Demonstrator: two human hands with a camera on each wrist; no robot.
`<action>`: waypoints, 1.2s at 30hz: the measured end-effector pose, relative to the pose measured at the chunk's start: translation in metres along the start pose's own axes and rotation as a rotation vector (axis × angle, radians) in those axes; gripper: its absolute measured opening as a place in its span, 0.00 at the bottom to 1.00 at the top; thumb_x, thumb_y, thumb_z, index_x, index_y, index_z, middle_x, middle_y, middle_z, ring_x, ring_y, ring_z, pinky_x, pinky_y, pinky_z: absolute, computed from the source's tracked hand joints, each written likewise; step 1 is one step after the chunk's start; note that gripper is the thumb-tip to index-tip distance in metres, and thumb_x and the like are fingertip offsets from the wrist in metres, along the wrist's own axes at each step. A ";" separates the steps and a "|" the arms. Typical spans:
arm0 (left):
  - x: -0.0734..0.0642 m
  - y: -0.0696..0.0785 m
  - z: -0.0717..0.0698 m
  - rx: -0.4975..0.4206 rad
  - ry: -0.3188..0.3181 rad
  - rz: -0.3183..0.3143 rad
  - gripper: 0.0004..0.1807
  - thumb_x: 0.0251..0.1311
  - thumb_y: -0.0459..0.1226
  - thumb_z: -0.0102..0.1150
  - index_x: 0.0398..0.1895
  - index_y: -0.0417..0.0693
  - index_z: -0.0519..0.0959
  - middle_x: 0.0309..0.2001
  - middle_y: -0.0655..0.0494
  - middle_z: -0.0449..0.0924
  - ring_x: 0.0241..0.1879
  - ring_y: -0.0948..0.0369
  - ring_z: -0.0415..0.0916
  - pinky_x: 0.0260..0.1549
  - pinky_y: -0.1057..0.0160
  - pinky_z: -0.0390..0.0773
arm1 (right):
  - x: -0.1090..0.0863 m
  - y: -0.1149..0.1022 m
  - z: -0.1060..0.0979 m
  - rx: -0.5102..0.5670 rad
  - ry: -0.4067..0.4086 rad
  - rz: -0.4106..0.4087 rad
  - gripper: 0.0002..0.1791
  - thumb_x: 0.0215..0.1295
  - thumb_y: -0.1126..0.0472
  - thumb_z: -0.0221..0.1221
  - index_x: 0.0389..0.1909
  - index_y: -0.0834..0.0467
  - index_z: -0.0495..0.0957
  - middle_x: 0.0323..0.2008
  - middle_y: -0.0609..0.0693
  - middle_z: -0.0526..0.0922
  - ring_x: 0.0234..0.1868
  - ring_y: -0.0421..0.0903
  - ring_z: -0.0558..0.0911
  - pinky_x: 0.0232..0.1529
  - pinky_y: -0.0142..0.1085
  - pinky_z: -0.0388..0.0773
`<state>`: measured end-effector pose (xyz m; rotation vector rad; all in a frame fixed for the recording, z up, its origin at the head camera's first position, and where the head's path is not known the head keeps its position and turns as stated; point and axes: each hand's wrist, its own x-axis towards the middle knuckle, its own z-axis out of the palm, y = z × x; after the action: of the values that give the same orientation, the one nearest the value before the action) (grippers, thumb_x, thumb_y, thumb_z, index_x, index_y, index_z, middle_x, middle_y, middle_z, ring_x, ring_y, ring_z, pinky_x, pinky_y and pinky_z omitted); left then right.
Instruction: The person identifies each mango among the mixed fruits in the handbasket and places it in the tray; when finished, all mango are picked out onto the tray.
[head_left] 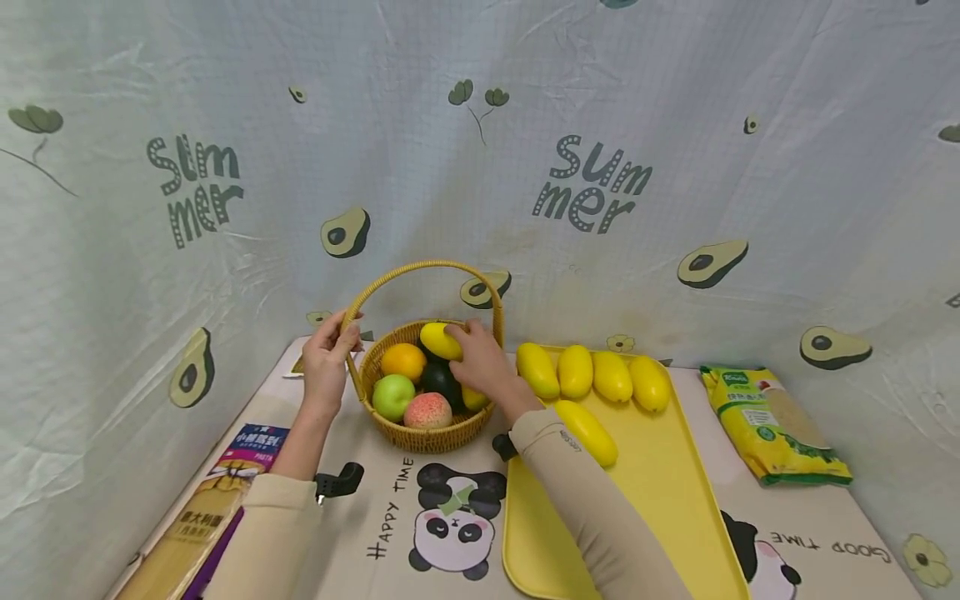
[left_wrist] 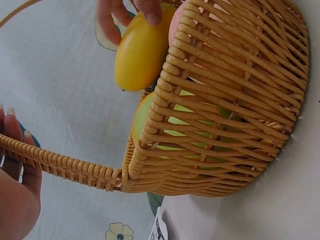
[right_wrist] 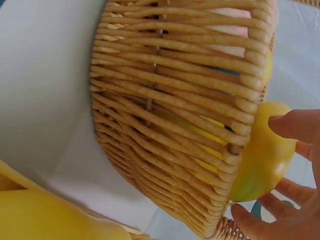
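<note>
A wicker basket (head_left: 450, 435) with an arched handle (head_left: 420, 268) stands on the table. It holds an orange (head_left: 403, 361), a green apple (head_left: 393, 396), a peach (head_left: 427, 411) and a dark avocado (head_left: 441, 380). My right hand (head_left: 480, 360) grips a yellow mango (head_left: 439, 340) over the basket's top; the mango (left_wrist: 141, 47) and the mango (right_wrist: 262, 160) also show in the wrist views. My left hand (head_left: 328, 354) grips the handle's left base, seen as the handle (left_wrist: 60, 164) in the left wrist view.
A yellow tray (head_left: 660, 492) lies right of the basket with several more mangoes (head_left: 592, 373) on it. A yellow-green packet (head_left: 772, 421) lies at the far right. A pasta packet (head_left: 210, 508) sits at the front left. A printed cloth backdrop (head_left: 600, 183) hangs close behind.
</note>
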<state>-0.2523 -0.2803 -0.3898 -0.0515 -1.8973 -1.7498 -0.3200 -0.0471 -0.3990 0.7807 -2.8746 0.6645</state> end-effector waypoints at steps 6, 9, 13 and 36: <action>-0.002 0.008 0.001 0.009 -0.007 -0.014 0.17 0.73 0.39 0.52 0.57 0.39 0.78 0.29 0.61 0.73 0.31 0.66 0.72 0.39 0.73 0.76 | -0.002 -0.003 0.001 -0.065 -0.023 -0.010 0.31 0.67 0.52 0.61 0.71 0.46 0.66 0.68 0.55 0.69 0.67 0.56 0.68 0.64 0.54 0.71; -0.006 0.019 0.001 0.007 -0.009 -0.022 0.18 0.73 0.38 0.52 0.57 0.35 0.77 0.28 0.60 0.73 0.31 0.66 0.72 0.39 0.71 0.76 | -0.003 -0.004 0.002 -0.027 -0.031 -0.011 0.31 0.67 0.51 0.61 0.70 0.46 0.66 0.68 0.56 0.67 0.65 0.55 0.70 0.64 0.53 0.72; -0.008 0.023 0.001 0.003 -0.005 -0.029 0.18 0.72 0.37 0.52 0.58 0.33 0.76 0.28 0.61 0.73 0.31 0.66 0.72 0.39 0.71 0.75 | -0.004 -0.004 0.004 0.091 -0.038 -0.020 0.29 0.67 0.54 0.62 0.67 0.48 0.67 0.68 0.57 0.65 0.58 0.53 0.75 0.61 0.48 0.75; -0.002 0.001 0.003 -0.001 0.008 0.001 0.18 0.72 0.43 0.53 0.57 0.42 0.79 0.31 0.61 0.73 0.32 0.65 0.71 0.36 0.72 0.76 | -0.008 0.004 0.005 0.126 -0.009 0.005 0.34 0.64 0.56 0.59 0.73 0.45 0.65 0.73 0.55 0.63 0.69 0.55 0.68 0.67 0.51 0.70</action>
<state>-0.2512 -0.2771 -0.3898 -0.0460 -1.8905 -1.7472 -0.3144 -0.0424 -0.4063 0.7935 -2.8668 0.8514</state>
